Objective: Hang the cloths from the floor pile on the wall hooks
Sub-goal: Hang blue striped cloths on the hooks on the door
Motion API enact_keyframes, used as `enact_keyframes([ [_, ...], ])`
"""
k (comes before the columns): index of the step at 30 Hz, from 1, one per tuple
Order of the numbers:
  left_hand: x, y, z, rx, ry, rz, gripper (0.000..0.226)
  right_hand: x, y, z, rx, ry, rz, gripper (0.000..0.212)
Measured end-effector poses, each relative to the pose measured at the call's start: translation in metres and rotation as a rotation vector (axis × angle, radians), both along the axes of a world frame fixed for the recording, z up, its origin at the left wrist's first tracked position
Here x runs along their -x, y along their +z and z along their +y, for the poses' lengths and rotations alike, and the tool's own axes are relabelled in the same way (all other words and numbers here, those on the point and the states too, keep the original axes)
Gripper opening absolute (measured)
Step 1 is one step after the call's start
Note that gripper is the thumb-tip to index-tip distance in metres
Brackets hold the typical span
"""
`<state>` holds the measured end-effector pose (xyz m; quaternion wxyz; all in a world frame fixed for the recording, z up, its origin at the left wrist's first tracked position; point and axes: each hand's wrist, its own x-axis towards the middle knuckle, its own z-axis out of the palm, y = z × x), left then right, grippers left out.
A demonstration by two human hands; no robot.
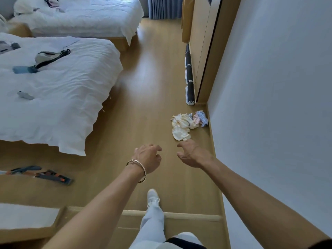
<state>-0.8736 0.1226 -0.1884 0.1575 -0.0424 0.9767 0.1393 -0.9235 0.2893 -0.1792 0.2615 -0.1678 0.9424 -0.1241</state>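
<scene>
Bedroom w/ wood floor (154,90), two white beds – near bed (59,97) on the left, far bed (86,17) behind it. White wall (278,105) runs along the right. Pile of cloths (186,124) lies on the floor right by the wall's base, cream pieces in front, pink/blue ones toward the wall. Rolled mat (190,76) lies beyond it, along a wood cabinet (203,42).

Both arms reach fwd. Left hand (148,157), bracelet (138,168) on the wrist, holds nothing, fingers loosely curled. Right hand (192,153) also empty, fingers relaxed & spread – tips just at the pile's near edge; can't tell if touching. Orange-black tools (41,174) lie on the floor at left. One white shoe (152,196) steps fwd.
</scene>
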Motion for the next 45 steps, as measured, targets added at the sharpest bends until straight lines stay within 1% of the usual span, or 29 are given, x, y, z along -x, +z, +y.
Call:
enact_keyframes([
  [3,0.055,-0.008,-0.002,-0.016,-0.027,0.001,0.037,0.047,-0.005,-0.004,-0.023,-0.025,-0.001,0.047],
  [8,0.177,-0.013,-0.012,-0.057,-0.112,0.056,0.038,0.154,-0.008,-0.004,-0.046,-0.118,0.045,0.044],
  [13,0.295,-0.008,-0.028,-0.082,-0.211,0.059,0.038,0.249,-0.001,-0.014,-0.091,-0.228,0.019,0.041],
  [15,0.339,-0.005,-0.032,-0.080,-0.251,0.073,0.038,0.282,0.000,-0.018,-0.081,-0.272,0.024,0.042],
  [18,0.380,-0.006,-0.030,-0.079,-0.309,0.055,0.038,0.314,-0.001,-0.020,-0.099,-0.296,-0.021,0.043],
  [23,0.442,-0.013,-0.021,-0.079,-0.347,0.051,0.038,0.374,-0.007,-0.011,-0.081,-0.366,-0.024,0.045],
  [27,0.482,-0.026,-0.016,-0.058,-0.338,-0.004,0.038,0.422,-0.027,-0.007,-0.095,-0.320,-0.060,0.038],
  [29,0.505,-0.033,-0.015,-0.045,-0.312,-0.039,0.038,0.452,-0.036,-0.009,-0.087,-0.275,-0.078,0.040],
  [31,0.536,-0.040,-0.012,-0.038,-0.271,-0.056,0.039,0.489,-0.043,-0.010,-0.071,-0.217,-0.079,0.043],
  [36,0.623,-0.062,0.009,-0.060,-0.127,-0.060,0.040,0.601,-0.067,0.004,-0.040,-0.136,-0.083,0.035],
  [39,0.660,-0.075,0.025,-0.056,-0.110,-0.117,0.041,0.651,-0.078,0.018,-0.073,-0.091,-0.164,0.034],
  [42,0.700,-0.095,0.033,-0.043,-0.109,-0.127,0.041,0.699,-0.104,0.030,-0.082,-0.055,-0.188,0.028],
  [45,0.734,-0.118,0.038,-0.025,-0.140,-0.170,0.042,0.724,-0.136,0.036,-0.086,-0.043,-0.251,0.043],
])
